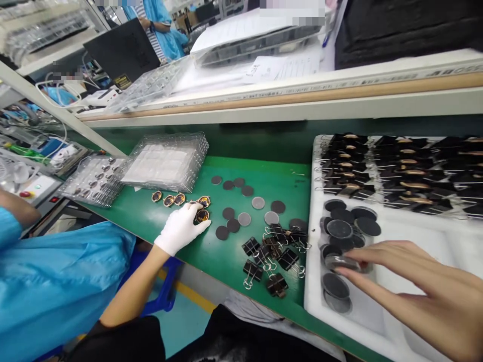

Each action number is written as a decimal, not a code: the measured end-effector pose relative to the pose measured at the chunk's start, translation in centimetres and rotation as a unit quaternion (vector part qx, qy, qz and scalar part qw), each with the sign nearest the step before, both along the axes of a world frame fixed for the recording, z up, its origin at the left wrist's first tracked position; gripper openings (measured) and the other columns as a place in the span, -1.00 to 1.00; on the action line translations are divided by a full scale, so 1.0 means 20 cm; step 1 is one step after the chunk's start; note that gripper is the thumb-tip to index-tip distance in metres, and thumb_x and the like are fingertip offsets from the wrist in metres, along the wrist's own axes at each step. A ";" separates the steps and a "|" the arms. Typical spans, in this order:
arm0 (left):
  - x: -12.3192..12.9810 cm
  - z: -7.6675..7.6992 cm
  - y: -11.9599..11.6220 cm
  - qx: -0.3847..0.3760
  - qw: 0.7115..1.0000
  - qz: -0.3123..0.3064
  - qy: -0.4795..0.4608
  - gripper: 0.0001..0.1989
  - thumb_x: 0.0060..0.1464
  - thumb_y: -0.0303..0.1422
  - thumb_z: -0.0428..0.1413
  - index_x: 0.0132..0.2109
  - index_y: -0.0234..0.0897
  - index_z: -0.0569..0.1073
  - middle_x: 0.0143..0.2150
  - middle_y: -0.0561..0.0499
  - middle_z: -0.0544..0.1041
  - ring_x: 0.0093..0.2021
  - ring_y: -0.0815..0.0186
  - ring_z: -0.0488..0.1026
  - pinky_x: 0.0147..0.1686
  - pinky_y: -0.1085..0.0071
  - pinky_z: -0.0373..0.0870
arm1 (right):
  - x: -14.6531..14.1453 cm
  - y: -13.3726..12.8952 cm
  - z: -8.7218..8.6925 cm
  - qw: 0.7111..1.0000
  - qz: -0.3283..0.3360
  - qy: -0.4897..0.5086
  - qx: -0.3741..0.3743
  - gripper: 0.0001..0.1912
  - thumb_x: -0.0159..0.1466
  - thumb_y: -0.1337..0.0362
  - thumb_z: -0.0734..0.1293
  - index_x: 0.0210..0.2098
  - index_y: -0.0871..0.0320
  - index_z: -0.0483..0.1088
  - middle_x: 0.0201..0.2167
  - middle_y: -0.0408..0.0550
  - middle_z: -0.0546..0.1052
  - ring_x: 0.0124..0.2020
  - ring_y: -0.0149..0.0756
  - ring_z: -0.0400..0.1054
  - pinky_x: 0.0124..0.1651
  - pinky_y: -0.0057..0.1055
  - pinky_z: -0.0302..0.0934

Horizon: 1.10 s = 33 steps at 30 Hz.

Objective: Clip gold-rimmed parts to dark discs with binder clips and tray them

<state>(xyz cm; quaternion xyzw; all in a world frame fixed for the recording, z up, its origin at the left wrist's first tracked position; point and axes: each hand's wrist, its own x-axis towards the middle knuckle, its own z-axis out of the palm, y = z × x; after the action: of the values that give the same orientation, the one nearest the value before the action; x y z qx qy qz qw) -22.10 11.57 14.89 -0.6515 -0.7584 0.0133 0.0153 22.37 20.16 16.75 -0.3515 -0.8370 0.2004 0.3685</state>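
Over the white foam tray (377,322), the right hand (426,291) lay open, fingertips pinching a grey disc (341,262) lying flat just leftward; the left hand was out of view.

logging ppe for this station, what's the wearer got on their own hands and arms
Only the right hand shows: bare, with no glove, ring, watch or sleeve up to the frame edge. The left is out of view. The smaller white-gloved hand beside the blue gown looks like a co-worker's.
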 end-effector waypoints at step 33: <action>0.87 0.25 0.49 -0.126 0.773 -0.187 -0.593 -0.63 0.27 -0.35 -0.01 0.20 -0.25 0.34 -0.06 -0.09 0.56 -0.24 0.30 0.56 -0.20 0.30 0.55 | -0.26 0.06 0.09 0.865 0.006 0.266 -0.425 -0.65 0.21 -0.01 0.50 -0.21 0.08 0.45 -0.36 -0.06 0.64 -0.34 -0.18 0.61 -0.24 -0.23 0.50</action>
<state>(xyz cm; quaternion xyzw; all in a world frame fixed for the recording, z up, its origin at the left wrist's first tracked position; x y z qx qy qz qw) -4.67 21.32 19.98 -0.6555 -0.4719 -0.2833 -0.5170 17.24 21.27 18.51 -0.4024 -0.5425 0.6252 0.3909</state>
